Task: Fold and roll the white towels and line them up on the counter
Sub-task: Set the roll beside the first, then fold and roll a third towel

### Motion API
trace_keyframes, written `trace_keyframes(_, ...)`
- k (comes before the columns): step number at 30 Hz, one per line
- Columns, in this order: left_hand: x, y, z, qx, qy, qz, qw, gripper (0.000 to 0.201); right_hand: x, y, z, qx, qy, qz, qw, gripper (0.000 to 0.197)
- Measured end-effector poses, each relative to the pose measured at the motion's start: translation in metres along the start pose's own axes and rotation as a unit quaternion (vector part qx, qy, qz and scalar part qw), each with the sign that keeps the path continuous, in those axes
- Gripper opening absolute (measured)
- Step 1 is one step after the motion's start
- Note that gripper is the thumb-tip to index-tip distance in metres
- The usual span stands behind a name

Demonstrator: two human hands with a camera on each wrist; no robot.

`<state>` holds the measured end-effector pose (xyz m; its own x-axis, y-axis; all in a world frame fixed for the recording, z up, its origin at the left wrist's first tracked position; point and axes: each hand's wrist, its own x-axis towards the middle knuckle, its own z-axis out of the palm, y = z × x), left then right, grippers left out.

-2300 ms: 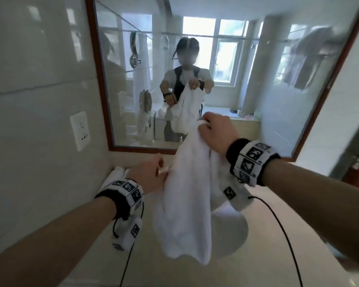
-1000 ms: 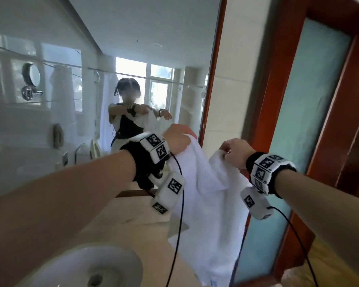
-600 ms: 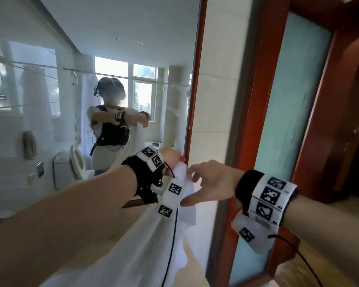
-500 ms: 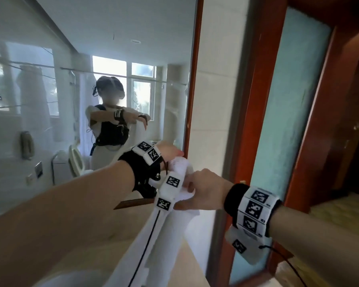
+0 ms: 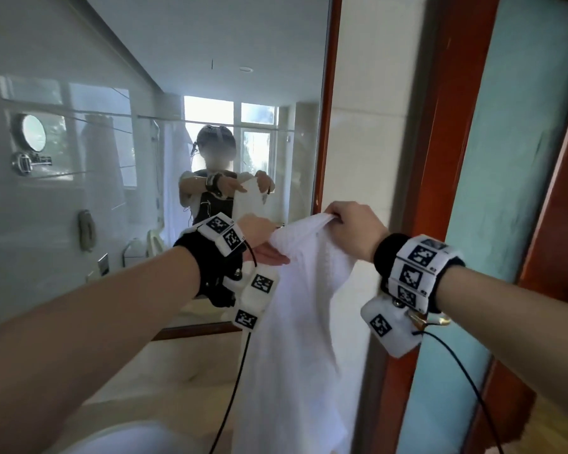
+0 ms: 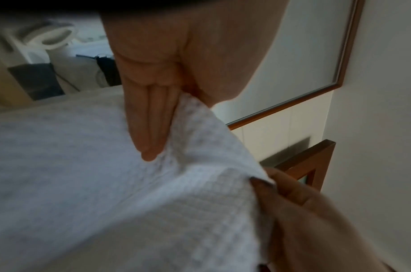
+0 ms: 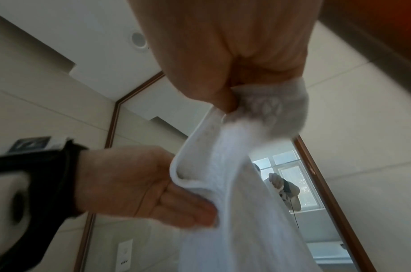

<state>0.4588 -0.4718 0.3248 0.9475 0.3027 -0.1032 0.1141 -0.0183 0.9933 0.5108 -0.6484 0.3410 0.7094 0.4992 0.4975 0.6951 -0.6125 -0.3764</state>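
Observation:
A white waffle-weave towel [image 5: 302, 322] hangs in the air in front of me, over the right end of the counter. My right hand [image 5: 335, 221] pinches its top edge between thumb and curled fingers, which shows close up in the right wrist view [image 7: 225, 103]. My left hand [image 5: 273, 255] is just left of it, its straight fingers [image 6: 151, 132] laid flat against the cloth. In the right wrist view the towel's hemmed edge [image 7: 176, 173] drapes over those flat fingers [image 7: 183, 209]. The towel's lower part runs out of the picture.
A large mirror [image 5: 112, 142] with a brown frame fills the left and reflects me. To the right stand a wooden door frame [image 5: 440, 142] and a frosted glass panel [image 5: 522, 158]. A white basin [image 5: 122, 437] sits in the beige counter [image 5: 184, 365] below. Cables hang from both wrists.
My right hand has drawn away from the left, up and to the right, stretching the towel's top edge out. The left hand's fingers now lie flat against the cloth.

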Motion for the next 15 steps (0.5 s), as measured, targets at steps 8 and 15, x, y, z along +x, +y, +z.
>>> trace_keyframes(8, -0.011, 0.032, 0.019, 0.307, 0.057, 0.056, 0.948, 0.078, 0.057, -0.022, -0.042, -0.128, 0.083, -0.140, 0.978, 0.029)
trace_keyframes(15, -0.010, 0.041, 0.018, 0.527, 0.241, 0.239, 0.779, 0.034, 0.075, -0.036, -0.045, -0.216, 0.078, -0.230, 0.946, 0.026)
